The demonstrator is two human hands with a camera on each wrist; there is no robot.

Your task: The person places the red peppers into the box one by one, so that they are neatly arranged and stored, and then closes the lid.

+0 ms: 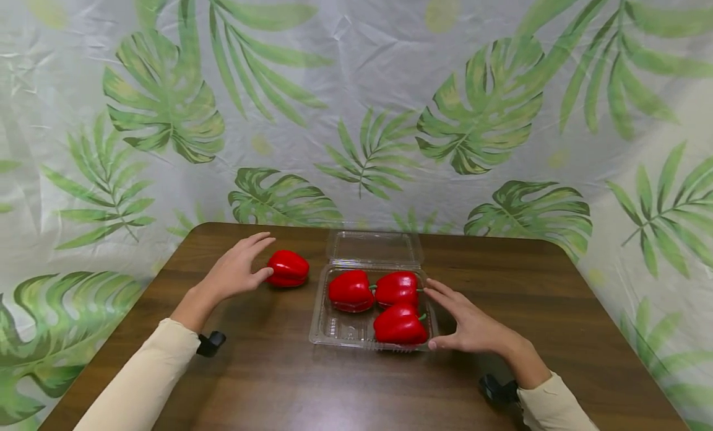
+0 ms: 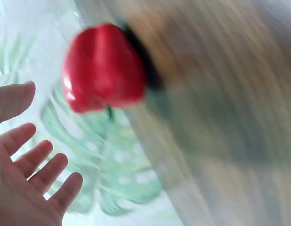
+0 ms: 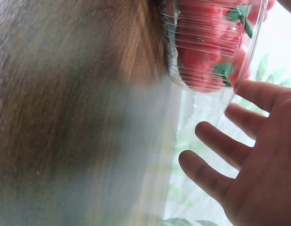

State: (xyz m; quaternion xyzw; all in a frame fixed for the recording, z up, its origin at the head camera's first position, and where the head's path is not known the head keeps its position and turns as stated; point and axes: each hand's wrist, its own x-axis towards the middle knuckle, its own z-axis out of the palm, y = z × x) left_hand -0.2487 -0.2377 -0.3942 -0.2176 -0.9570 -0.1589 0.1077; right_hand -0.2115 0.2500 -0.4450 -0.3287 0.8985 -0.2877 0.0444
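standing beside the worktop (image 1: pixel 278 381), i see the person's left hand (image 1: pixel 236 271) spread wide, fingers straight, beside a loose red pepper (image 1: pixel 287 268) that lies on its side on the wood, left of a clear plastic clamshell tray (image 1: pixel 340 332). the thumb tip seems to touch the pepper's near left flank while the other fingers arch over it without closing, so the hand holds nothing. the left wrist view is blurred but shows the same open palm with the pepper just beyond the fingertips.

the right hand (image 1: pixel 470 322) lies flat and relaxed against the tray's right edge, fingers straight, thumb at the near right corner; it looks placed there to steady the light container, not to grip it. the right wrist view shows those fingers close beside the ribbed plastic wall.

three more red peppers sit inside the tray, two at the far side, one near right, leaving the near left pocket free. the hinged lid (image 1: pixel 374 248) lies open behind. a leaf-print sheet (image 1: pixel 356 109) hangs behind.
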